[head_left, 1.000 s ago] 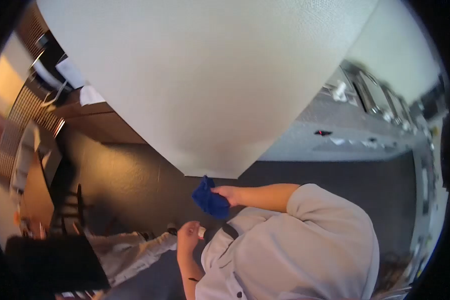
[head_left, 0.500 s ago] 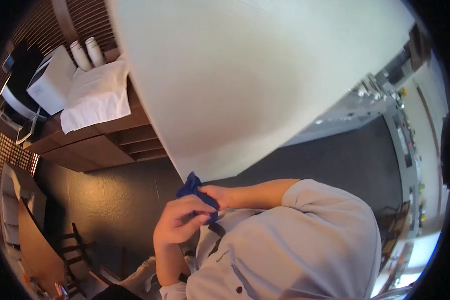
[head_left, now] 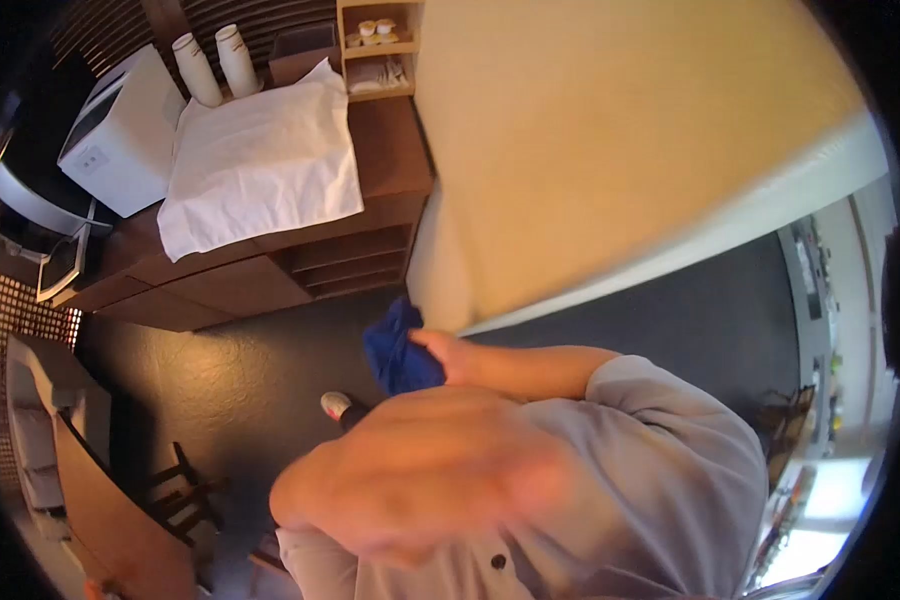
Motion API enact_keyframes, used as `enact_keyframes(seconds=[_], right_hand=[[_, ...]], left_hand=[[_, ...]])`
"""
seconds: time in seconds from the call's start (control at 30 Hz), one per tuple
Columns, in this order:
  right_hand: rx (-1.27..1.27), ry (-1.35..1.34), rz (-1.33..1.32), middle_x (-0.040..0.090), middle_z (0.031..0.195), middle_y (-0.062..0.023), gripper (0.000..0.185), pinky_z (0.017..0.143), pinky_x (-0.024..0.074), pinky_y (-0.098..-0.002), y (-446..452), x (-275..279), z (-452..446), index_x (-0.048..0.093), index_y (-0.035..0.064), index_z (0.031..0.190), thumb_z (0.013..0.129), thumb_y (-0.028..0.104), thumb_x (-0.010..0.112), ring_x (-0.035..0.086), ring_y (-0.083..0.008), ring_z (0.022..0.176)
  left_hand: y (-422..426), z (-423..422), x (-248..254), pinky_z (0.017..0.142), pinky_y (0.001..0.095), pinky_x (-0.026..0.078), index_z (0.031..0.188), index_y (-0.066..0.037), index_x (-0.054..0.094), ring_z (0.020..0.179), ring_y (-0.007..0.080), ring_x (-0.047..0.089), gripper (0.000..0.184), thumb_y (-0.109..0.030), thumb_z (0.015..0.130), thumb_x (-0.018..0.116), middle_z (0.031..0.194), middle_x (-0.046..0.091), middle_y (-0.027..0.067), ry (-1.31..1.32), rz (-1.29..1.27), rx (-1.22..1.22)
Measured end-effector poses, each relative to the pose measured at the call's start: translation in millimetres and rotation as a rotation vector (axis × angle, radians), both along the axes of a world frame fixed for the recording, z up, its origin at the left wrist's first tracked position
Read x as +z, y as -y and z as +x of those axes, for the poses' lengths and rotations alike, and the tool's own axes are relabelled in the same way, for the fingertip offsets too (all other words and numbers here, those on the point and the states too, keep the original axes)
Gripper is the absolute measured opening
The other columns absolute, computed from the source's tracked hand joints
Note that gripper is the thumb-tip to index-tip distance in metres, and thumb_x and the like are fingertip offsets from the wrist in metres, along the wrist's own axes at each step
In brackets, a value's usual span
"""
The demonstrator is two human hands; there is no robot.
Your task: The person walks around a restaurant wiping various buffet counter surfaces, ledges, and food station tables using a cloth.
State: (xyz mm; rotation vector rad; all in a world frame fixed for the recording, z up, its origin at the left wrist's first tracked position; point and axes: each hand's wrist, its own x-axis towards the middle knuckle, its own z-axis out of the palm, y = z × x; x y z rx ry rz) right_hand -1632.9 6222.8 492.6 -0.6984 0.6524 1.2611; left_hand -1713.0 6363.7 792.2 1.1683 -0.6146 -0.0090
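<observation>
A crumpled blue cloth (head_left: 400, 350) hangs from my right hand (head_left: 445, 355), whose fingers are closed on its right edge. My right forearm reaches in from the right, near the lower edge of a large pale panel or wall. Close to the camera, my left hand (head_left: 460, 475) is smeared by motion in front of my grey shirt (head_left: 660, 480). Its fingers cannot be made out, nor whether it holds anything. It is apart from the cloth.
At upper left, a brown cabinet (head_left: 235, 285) bears a white cloth (head_left: 260, 160), a white box-like appliance (head_left: 125, 130) and cup stacks (head_left: 235, 60). Beside it are small shelves (head_left: 380, 95). A wooden table (head_left: 120, 500) and dark chair (head_left: 185, 495) stand lower left. A shoe (head_left: 336, 405) shows below.
The view has turned left, bringing more of the cabinet and the shelves into sight. My left hand has moved from beside the blue cloth toward the camera and across my shirt. My right hand keeps the cloth.
</observation>
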Motion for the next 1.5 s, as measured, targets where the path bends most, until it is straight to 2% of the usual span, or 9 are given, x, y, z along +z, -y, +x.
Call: enact_keyframes(seconds=[0.3, 0.5, 0.7, 0.77, 0.9, 0.93, 1.1, 1.3, 1.5], right_hand=[[-0.618, 0.337, 0.036, 0.067, 0.127, -0.0146, 0.043, 0.102, 0.0530, -0.0473, -84.8, 6.9, 54.3, 0.058, 0.0054, 0.135, 0.107, 0.036, 0.046, 0.067, -0.0301, 0.113], [-0.900, 0.694, -0.358, 0.070, 0.113, -0.0091, 0.032, 0.089, 0.0566, -0.0406, -105.2, 55.1, 125.7, 0.062, 0.0071, 0.130, 0.103, 0.026, 0.060, 0.070, -0.0246, 0.099], [-0.636, 1.681, -1.217, 0.069, 0.117, -0.0104, 0.040, 0.090, 0.0541, -0.0380, -85.5, 50.7, 249.4, 0.063, 0.0083, 0.131, 0.093, 0.018, 0.071, 0.068, -0.0266, 0.104], [-0.323, 1.857, -1.512, 0.068, 0.125, -0.0112, 0.046, 0.093, 0.0528, -0.0381, -78.1, 35.6, 287.5, 0.062, 0.0105, 0.134, 0.089, 0.015, 0.072, 0.066, -0.0294, 0.111], [0.140, 1.832, -1.724, 0.064, 0.133, -0.0121, 0.055, 0.110, 0.0382, -0.0520, -84.5, -19.2, 329.9, 0.063, 0.0165, 0.135, 0.085, 0.036, 0.074, 0.056, -0.0346, 0.128], [0.076, 1.844, -1.670, 0.062, 0.137, -0.0119, 0.057, 0.115, 0.0300, -0.0553, -89.9, -24.8, 332.6, 0.066, 0.0151, 0.129, 0.082, 0.047, 0.074, 0.051, -0.0335, 0.135], [0.039, 1.839, -1.616, 0.062, 0.138, -0.0102, 0.051, 0.119, 0.0293, -0.0505, -96.9, -28.5, 345.6, 0.068, 0.0105, 0.123, 0.084, 0.043, 0.075, 0.050, -0.0312, 0.136], [-0.054, 2.018, -1.675, 0.062, 0.135, -0.0120, 0.041, 0.116, 0.0335, -0.0494, -118.0, -36.1, 393.5, 0.068, 0.0082, 0.122, 0.088, 0.031, 0.068, 0.054, -0.0324, 0.131], [-0.098, 2.054, -1.651, 0.060, 0.134, -0.0148, 0.042, 0.115, 0.0360, -0.0468, -118.9, -10.3, 430.1, 0.062, 0.0064, 0.128, 0.090, 0.024, 0.065, 0.053, -0.0339, 0.130]], left_hand=[[-134.6, 49.0, 22.1, 0.064, 0.0336, 0.053, 0.112, -0.003, 0.073, 0.073, 0.0217, 0.069, 0.030, 0.002, 0.084, 0.062, 0.085, 0.071, 0.0119, 0.175, 0.064, -0.220], [-152.6, 96.1, 23.3, 0.064, 0.0340, 0.053, 0.111, -0.003, 0.073, 0.075, 0.0213, 0.069, 0.028, 0.001, 0.085, 0.062, 0.088, 0.071, 0.0112, 0.333, 0.067, -0.216], [-130.5, 197.5, -24.4, 0.070, 0.0364, 0.054, 0.114, -0.002, 0.071, 0.083, 0.0252, 0.068, 0.031, 0.003, 0.085, 0.061, 0.095, 0.070, 0.0127, 0.316, 0.269, -0.195], [-116.0, 244.9, -69.2, 0.083, 0.0413, 0.054, 0.121, -0.001, 0.066, 0.096, 0.0369, 0.065, 0.042, 0.011, 0.081, 0.057, 0.107, 0.068, 0.0166, 0.299, 0.448, -0.172], [-94.3, 297.1, -157.0, 0.087, 0.0418, 0.054, 0.109, 0.000, 0.067, 0.099, 0.0395, 0.065, 0.023, 0.005, 0.086, 0.062, 0.107, 0.067, 0.0168, 0.399, 0.810, 0.054], [-94.1, 305.0, -167.5, 0.089, 0.0430, 0.054, 0.110, 0.000, 0.066, 0.102, 0.0401, 0.064, 0.024, 0.004, 0.086, 0.063, 0.109, 0.067, 0.0178, 0.374, 0.815, 0.064], [-73.7, 351.7, -213.6, 0.101, 0.0495, 0.048, 0.122, 0.003, 0.060, 0.119, 0.0473, 0.056, 0.037, -0.006, 0.087, 0.067, 0.128, 0.058, 0.0268, 0.305, 0.872, 0.193], [-35.7, 438.9, -256.5, 0.111, 0.0582, 0.038, 0.144, 0.004, 0.043, 0.137, 0.0553, 0.038, 0.070, -0.041, 0.094, 0.064, 0.146, 0.041, 0.0325, 0.411, 1.335, 0.574], [-28.2, 507.4, -248.3, 0.115, 0.0600, 0.033, 0.149, -0.001, 0.041, 0.141, 0.0574, 0.030, 0.079, -0.048, 0.091, 0.066, 0.149, 0.038, 0.0327, 0.189, 1.662, 0.333]])
